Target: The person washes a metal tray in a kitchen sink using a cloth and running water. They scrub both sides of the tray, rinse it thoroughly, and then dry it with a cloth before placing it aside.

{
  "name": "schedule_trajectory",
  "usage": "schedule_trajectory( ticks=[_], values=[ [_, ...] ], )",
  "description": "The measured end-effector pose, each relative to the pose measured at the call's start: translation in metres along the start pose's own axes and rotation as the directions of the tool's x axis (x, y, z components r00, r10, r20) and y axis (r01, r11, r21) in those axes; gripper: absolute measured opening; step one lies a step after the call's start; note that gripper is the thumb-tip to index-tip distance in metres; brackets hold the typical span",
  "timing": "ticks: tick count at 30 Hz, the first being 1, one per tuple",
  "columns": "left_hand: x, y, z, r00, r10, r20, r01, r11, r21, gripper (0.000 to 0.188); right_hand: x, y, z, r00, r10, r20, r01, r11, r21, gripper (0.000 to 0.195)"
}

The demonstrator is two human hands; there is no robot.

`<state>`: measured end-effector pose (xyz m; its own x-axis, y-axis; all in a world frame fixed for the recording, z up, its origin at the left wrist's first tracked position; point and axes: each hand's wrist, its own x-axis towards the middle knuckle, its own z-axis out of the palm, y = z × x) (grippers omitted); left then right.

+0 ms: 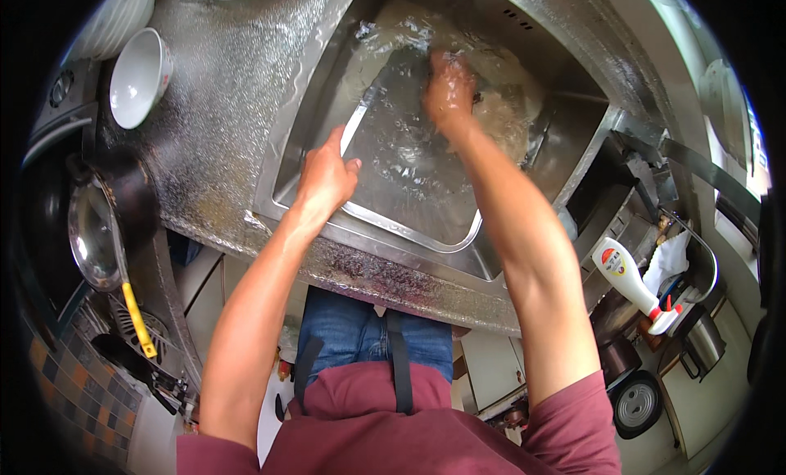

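My left hand (328, 177) grips the left rim of a rectangular metal tray (402, 220) that lies in a stainless steel sink (571, 122). The thumb rests on the inner side of that rim. Water stands in the sink and covers the far part of the tray. Toward the far end, my right hand (451, 91) is wet and blurred, dipped into rippling water. Its fingertips are hidden by splashes, so whether it holds anything cannot be told. The tray's near rim shows above the water, close to the sink's front edge.
A white bowl (138, 79) stands tilted on the speckled counter (227, 106) at left, near stacked bowls (116, 23). A dark pot (126, 192) and a yellow-handled utensil (138, 321) are further left. At right are a white spray bottle (623, 275) and a metal pitcher (703, 340).
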<state>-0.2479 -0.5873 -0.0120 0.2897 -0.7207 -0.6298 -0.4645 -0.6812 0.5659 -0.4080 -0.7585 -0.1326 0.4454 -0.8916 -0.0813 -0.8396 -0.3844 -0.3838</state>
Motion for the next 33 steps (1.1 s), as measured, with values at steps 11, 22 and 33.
schedule_trajectory(
  ticks=[11,22,33],
  values=[
    [-0.001,-0.005,0.001,0.999,-0.024,-0.022,0.025,0.998,0.051,0.059,-0.068,0.006,0.013,0.960,-0.118,0.254,0.103,0.992,0.070,0.023],
    [0.013,-0.010,0.014,0.999,0.040,0.002,-0.039,0.980,0.193,0.048,-0.007,-0.022,0.014,0.990,0.103,-0.097,-0.069,0.951,0.303,0.023],
    [0.012,-0.007,0.016,0.999,0.041,-0.001,-0.041,0.983,0.181,0.051,-0.018,-0.038,-0.002,0.970,0.239,-0.051,-0.198,0.891,0.409,0.033]
  ],
)
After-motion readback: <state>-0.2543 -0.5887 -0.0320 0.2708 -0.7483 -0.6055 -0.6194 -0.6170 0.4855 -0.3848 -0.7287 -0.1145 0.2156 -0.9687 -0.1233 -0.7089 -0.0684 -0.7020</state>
